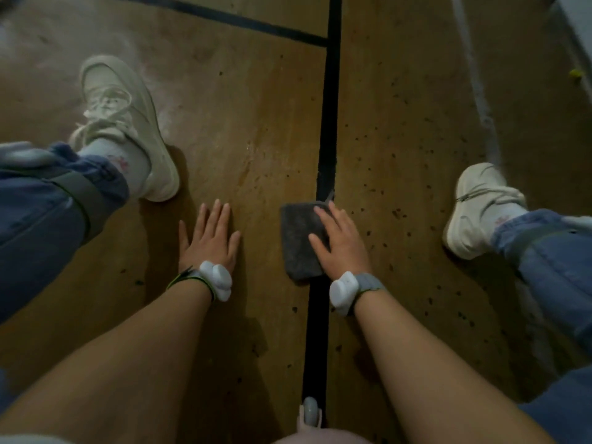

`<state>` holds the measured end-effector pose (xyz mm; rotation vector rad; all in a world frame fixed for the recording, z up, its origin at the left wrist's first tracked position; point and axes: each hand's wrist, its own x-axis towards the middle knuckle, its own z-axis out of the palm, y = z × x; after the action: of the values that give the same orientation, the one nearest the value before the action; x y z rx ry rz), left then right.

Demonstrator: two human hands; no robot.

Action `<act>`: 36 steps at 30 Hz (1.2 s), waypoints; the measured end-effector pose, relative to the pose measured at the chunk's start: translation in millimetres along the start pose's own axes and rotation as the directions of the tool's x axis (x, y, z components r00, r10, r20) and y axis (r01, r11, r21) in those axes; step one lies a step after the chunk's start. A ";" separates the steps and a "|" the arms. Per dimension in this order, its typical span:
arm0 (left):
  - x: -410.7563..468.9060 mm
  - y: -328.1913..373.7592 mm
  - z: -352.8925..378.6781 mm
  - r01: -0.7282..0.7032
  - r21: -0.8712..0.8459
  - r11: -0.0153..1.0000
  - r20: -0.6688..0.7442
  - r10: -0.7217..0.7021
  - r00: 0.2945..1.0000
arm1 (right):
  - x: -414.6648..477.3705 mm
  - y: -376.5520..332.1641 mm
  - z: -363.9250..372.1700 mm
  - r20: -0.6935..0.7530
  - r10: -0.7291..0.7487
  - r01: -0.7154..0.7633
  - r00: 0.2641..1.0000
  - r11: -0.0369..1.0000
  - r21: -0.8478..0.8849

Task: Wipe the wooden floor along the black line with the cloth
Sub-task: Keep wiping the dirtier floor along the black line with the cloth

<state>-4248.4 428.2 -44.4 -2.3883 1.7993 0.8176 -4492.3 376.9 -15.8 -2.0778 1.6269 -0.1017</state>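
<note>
Wooden floor [243,129] across the whole view, brown, worn, dull. Down its middle a black line [331,107], joined near the top by a second stripe [224,17] from the left. Jeans-clad legs at either edge, with a pale shoe [125,123] well left of the line and another [480,209] well right of it. Between them, two bare forearms reaching forward. Left hand [209,241] flat on bare wood left of the line, fingers straight and spread, holding nothing, apart from the cloth. Right hand [342,241] also flat, fingers straight, pressing down on the cloth [299,241] rather than gripping it. Dark grey and folded, lying across the line about halfway up the view, mostly on its left side, with a corner poking out beyond the fingertips. White bands [217,280] on both wrists. Dark specks [397,214] scattered on both sides of the line, thickest on the right. Judged as mid-wipe: cloth down, on the line, under pressure. Hard to tell cleaned stretch from uncleaned; faint sheen on the wood just ahead and left, possibly from wiping. Seemingly left to do: the long run of line up to the junction, plus the speckled wood right of it.
</note>
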 end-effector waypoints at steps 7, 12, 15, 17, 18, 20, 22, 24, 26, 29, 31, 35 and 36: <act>1.9 4.5 8.8 0.020 0.074 0.997 -0.016 -0.018 1.000 | 1.3 -17.0 46.2 0.111 0.046 -0.006 0.993 0.943 -0.332; 0.8 7.8 16.9 0.070 0.127 0.989 -0.111 -0.056 0.992 | -28.2 -52.1 74.5 0.125 0.003 0.039 0.992 0.940 -0.338; 1.5 6.6 16.3 0.067 0.133 0.989 -0.105 -0.053 0.993 | -29.2 -40.8 72.6 0.115 -0.020 0.056 0.993 0.946 -0.320; 1.0 5.2 15.2 0.041 0.109 0.993 -0.084 -0.032 0.996 | -29.5 -22.9 65.3 0.077 0.050 -0.023 0.996 0.947 -0.322; 0.1 4.4 15.9 0.030 0.096 0.995 -0.084 -0.022 0.996 | -32.1 -10.2 60.8 0.035 0.115 -0.098 0.993 0.942 -0.320; -1.9 3.0 16.9 0.021 0.098 0.995 -0.099 -0.012 0.995 | -41.2 18.5 48.6 -0.033 0.233 -0.231 0.972 0.920 -0.316; -2.9 3.2 17.6 0.009 0.097 0.995 -0.091 0.000 0.996 | -53.7 48.7 36.3 -0.069 0.337 -0.342 0.939 0.895 -0.285; -1.4 2.5 15.7 -0.003 0.072 0.997 -0.083 0.009 0.997 | -62.3 66.4 28.9 -0.132 0.417 -0.438 0.899 0.863 -0.251; 0.4 1.2 13.2 -0.008 0.060 0.998 -0.080 0.012 0.997 | -64.1 70.8 30.6 -0.179 0.435 -0.468 0.883 0.850 -0.241; -0.2 1.8 11.6 -0.014 0.041 0.999 -0.068 0.017 0.998 | -61.2 62.3 36.1 -0.192 0.452 -0.488 0.871 0.844 -0.225; -8.3 1.4 14.6 -0.026 0.044 0.999 -0.086 0.030 0.996 | -63.6 47.9 43.0 -0.173 0.453 -0.482 0.875 0.853 -0.202; -40.3 -7.9 29.8 -0.038 0.044 0.998 -0.097 0.042 0.994 | -78.8 -12.5 68.3 -0.082 0.321 -0.331 0.944 0.905 -0.267; -47.8 -10.6 31.4 -0.023 0.037 0.999 -0.097 0.026 0.995 | -83.8 -30.7 74.7 -0.025 0.268 -0.265 0.963 0.924 -0.275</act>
<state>-4259.7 484.4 -53.7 -2.4290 1.8649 0.6759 -4462.4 484.7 -48.1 -2.0201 1.9945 0.2457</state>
